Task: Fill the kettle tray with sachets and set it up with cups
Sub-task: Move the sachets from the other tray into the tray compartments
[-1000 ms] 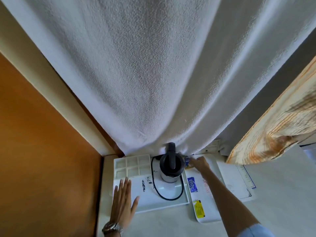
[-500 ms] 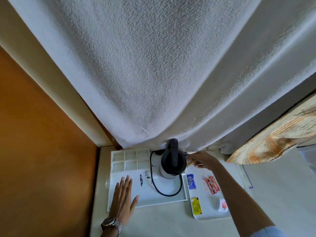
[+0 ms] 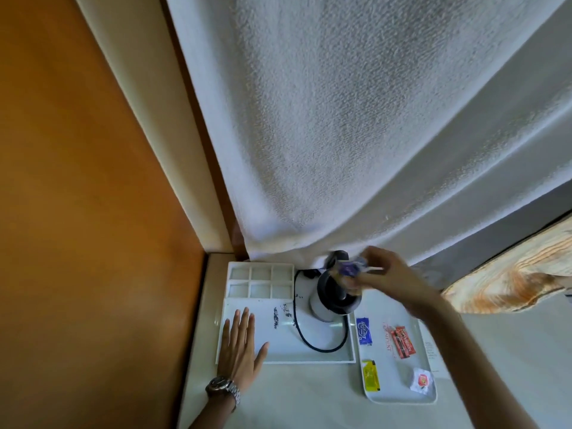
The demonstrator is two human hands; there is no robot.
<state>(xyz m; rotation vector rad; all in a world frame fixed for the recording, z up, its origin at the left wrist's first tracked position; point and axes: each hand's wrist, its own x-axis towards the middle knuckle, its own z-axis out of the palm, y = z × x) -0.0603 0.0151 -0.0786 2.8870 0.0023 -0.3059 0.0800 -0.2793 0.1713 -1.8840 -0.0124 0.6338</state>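
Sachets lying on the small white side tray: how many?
4: blue sachet at its far left, red sachets mid-right, yellow sachet near left, white round pod near right. The right hand holds more, blurred.

White towel (image 3: 340, 134), perhaps wooden board (image 3: 510, 286)

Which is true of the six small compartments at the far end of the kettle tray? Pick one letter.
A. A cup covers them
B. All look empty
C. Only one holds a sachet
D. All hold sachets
B: all six compartments of the kettle tray show bare white floors, with no sachet or cup in them.
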